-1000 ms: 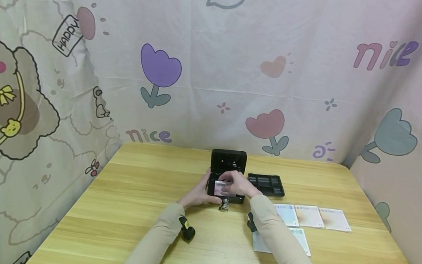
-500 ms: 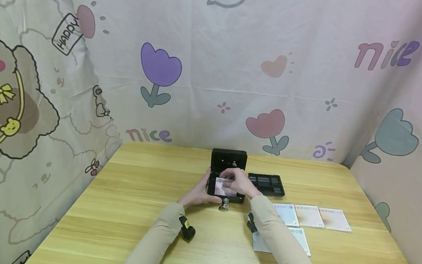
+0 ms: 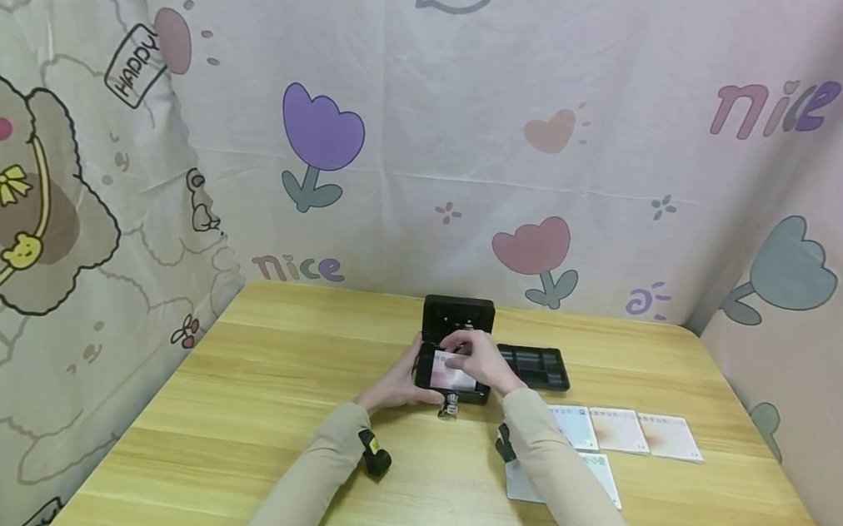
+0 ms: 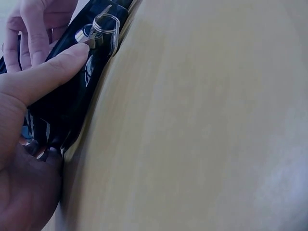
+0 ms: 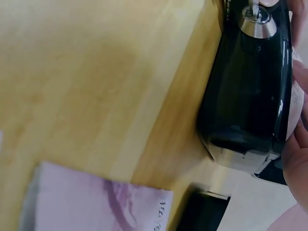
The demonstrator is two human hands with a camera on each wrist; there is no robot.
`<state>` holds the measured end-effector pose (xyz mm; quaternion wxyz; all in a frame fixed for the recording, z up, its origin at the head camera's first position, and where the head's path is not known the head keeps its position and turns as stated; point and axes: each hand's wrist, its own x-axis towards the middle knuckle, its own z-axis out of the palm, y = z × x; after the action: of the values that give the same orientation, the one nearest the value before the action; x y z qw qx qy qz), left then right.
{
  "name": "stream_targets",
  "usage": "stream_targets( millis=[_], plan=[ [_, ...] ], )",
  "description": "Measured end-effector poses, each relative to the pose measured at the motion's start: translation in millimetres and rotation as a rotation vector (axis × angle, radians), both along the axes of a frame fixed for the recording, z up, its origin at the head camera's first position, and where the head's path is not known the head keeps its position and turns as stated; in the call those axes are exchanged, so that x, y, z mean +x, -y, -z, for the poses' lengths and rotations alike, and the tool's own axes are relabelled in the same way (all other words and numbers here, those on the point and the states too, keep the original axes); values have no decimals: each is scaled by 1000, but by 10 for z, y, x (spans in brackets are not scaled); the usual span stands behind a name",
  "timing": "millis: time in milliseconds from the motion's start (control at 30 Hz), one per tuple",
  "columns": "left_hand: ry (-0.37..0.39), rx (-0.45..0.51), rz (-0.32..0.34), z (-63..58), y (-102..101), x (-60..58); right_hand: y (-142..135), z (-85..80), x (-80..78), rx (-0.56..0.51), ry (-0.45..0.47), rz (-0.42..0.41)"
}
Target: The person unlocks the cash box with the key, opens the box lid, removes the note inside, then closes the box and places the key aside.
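Note:
A black cash box (image 3: 433,321) stands on the table with its lid raised. My left hand (image 3: 396,384) holds its left side, the thumb lying along the front wall near the lock. Keys on a ring (image 4: 107,24) hang from that lock in the left wrist view. Over the box, my right hand (image 3: 486,361) bends its fingers onto a pinkish banknote (image 3: 449,376) and pinches it near its upper edge. Whether more notes lie beneath cannot be seen. In the right wrist view, the box front (image 5: 245,91) hides most of the note.
A black compartment tray (image 3: 546,369) lies right of the box. Further right on the wooden table (image 3: 293,352) are banknotes in a row: a bluish one (image 3: 576,429), then two brownish ones (image 3: 617,432). A greenish note (image 3: 602,478) lies nearer, partly under the right forearm.
The right hand has shifted slightly up and back over the box, and more of the pinkish banknote shows. My left hand keeps its place on the box.

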<state>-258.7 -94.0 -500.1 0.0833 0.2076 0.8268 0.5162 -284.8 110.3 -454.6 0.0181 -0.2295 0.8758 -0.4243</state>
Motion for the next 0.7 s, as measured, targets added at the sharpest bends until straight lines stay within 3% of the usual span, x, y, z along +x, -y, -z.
stream_targets(
  millis=[200, 433, 700],
  plan=[
    [-6, 6, -2, 8, -6, -9, -76, -75, 23, -44, -29, -27],
    [-21, -8, -6, 14, -10, -21, -153, -183, 64, -63, -79, -1],
    [-52, 20, 8, 9, -8, -23, -268, -360, 198, -99, -142, -13]
  ],
)
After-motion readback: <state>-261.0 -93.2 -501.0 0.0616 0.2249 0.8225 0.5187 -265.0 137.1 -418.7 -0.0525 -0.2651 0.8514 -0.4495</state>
